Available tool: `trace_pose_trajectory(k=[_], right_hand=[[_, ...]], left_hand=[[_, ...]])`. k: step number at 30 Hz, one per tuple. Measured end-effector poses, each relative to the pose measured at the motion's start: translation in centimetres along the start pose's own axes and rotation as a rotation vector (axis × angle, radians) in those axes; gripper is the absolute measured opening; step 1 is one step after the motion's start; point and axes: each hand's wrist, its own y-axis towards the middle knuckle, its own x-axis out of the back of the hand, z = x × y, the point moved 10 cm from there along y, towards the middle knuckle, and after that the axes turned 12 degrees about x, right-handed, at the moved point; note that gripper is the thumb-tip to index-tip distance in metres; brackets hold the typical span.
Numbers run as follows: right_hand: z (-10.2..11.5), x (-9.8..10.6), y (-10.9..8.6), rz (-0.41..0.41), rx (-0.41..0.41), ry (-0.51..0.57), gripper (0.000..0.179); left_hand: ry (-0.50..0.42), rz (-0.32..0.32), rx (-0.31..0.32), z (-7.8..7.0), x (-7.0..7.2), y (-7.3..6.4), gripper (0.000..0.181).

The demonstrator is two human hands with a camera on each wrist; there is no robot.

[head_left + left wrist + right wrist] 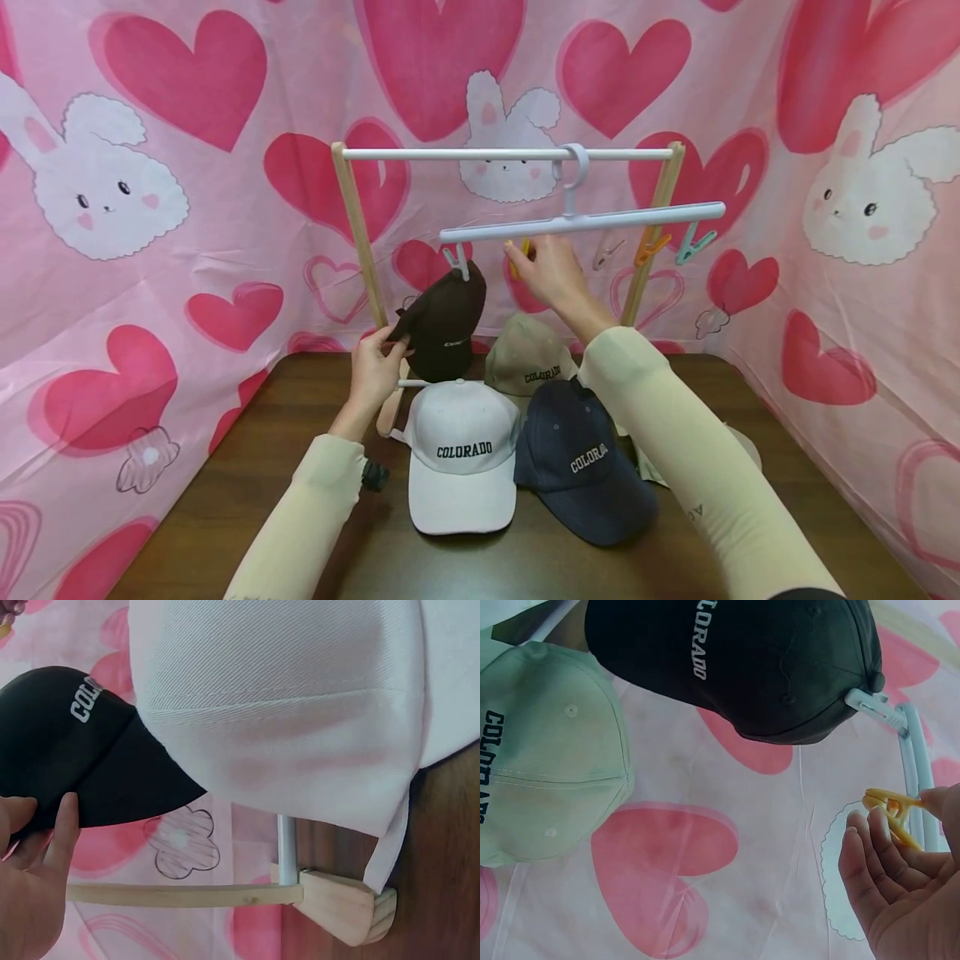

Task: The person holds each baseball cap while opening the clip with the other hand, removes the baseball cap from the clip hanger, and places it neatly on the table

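Observation:
A black baseball cap (442, 321) hangs tilted from the left end of a pale hanger (615, 220), its crown caught in a white clip (876, 707). With thumb and fingers, my left hand (372, 375) grips the cap's edge on its left side; the left wrist view shows the same hand (37, 885) at the brim. Under the hanger bar, my right hand (555, 271) pinches a yellow clip (892, 806) between thumb and fingers. That clip is beside the white one, apart from the black cap.
The hanger hooks over a white rail (450, 154) on a wooden stand (352, 225). Pink, orange (651, 247) and teal (696, 243) clips hang at its right. Below stand a white cap (461, 467), a navy cap (577, 458) and a khaki cap (525, 354) on the brown table (247, 467).

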Motion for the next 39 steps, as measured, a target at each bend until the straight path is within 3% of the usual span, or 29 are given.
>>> trace_pose_trajectory(k=[13,20,26,31,39], right_hand=[[0.3,0.5,-0.3,-0.052,0.009,-0.029,0.041],[0.6,1.0,-0.5,-0.066,-0.006,-0.083,0.052],[1.1,1.0,-0.7,-0.025,-0.022,-0.164,0.058],[1.8,0.5,-0.9,0.028,-0.007,-0.186,0.044],[3.2,-0.9,-0.8,0.09,0.059,-0.095,0.036]], left_hand=[[-0.036,-0.032,-0.124,-2.1,1.5,-1.0,0.016],[-0.015,-0.069,-0.159,-2.7,1.9,-1.1,0.013],[0.012,-0.081,-0.168,-2.8,2.0,-1.2,0.013],[0.016,-0.08,-0.163,-2.7,2.0,-1.4,0.013],[-0.019,-0.068,-0.142,-2.5,1.7,-1.5,0.013]])
